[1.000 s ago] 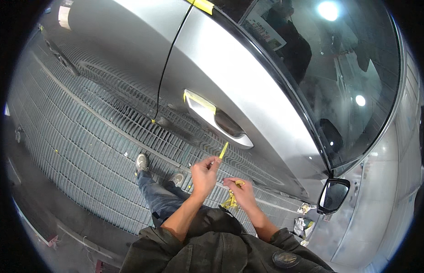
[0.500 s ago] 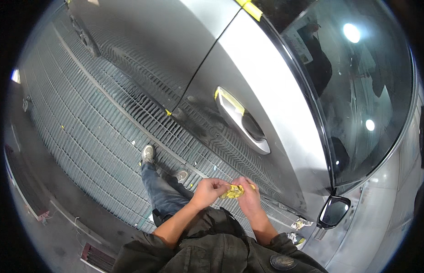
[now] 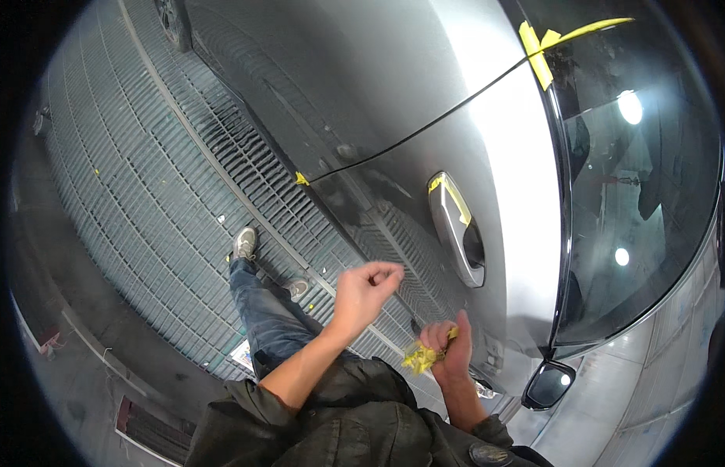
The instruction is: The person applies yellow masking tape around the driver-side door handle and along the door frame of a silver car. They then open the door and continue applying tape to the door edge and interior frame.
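Observation:
My right hand (image 3: pixel 454 348) is closed around a crumpled wad of yellow masking tape (image 3: pixel 419 359), which sticks out on its left side; the thumb points up. My left hand (image 3: pixel 364 294) is raised in front of the car's side, thumb and forefinger pinched together and slightly blurred. Whatever may be between those fingertips is too small to make out. Beyond the hands is a silver-grey car door (image 3: pixel 394 198) with a door handle (image 3: pixel 454 233). Yellow tape (image 3: pixel 456 201) runs along the upper part of the handle.
More yellow tape (image 3: pixel 536 56) crosses the window trim at the door seam, and a small piece (image 3: pixel 302 178) sits at the seam's lower end. The side mirror (image 3: pixel 549 384) juts out at the right. Slatted metal grating (image 3: pixel 152 233) forms the floor.
My hands have come apart: the left moved up toward the door, while the right drew lower and to the right with the tape wad. The view has shifted, bringing more window tape in.

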{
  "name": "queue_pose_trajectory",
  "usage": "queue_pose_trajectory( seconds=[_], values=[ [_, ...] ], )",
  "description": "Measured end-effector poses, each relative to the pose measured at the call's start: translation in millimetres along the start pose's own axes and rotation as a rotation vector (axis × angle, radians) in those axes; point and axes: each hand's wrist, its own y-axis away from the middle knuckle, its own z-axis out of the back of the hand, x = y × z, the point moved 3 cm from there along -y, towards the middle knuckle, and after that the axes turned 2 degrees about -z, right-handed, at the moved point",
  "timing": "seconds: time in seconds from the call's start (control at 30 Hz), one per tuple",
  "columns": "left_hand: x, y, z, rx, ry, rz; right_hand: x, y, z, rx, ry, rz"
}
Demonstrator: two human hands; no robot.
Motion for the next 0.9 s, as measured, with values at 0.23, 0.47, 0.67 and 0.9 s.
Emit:
queue_pose_trajectory(
  seconds=[0.23,0.47,0.67,0.9],
  values=[
    [-55,-56,3,-0.188,-0.092,-0.304,-4,-2,-32,0.017,0.471,-0.118],
    [-73,-84,-8,-0.196,-0.203,-0.482,-15,-10,-45,0.075,0.568,-0.179],
    [-83,-98,-8,-0.180,-0.375,-0.736,-21,-11,-51,0.060,0.531,-0.261],
    [-83,-105,-4,-0.126,-0.587,-0.969,-25,-12,-58,0.076,0.560,-0.305]
  ],
)
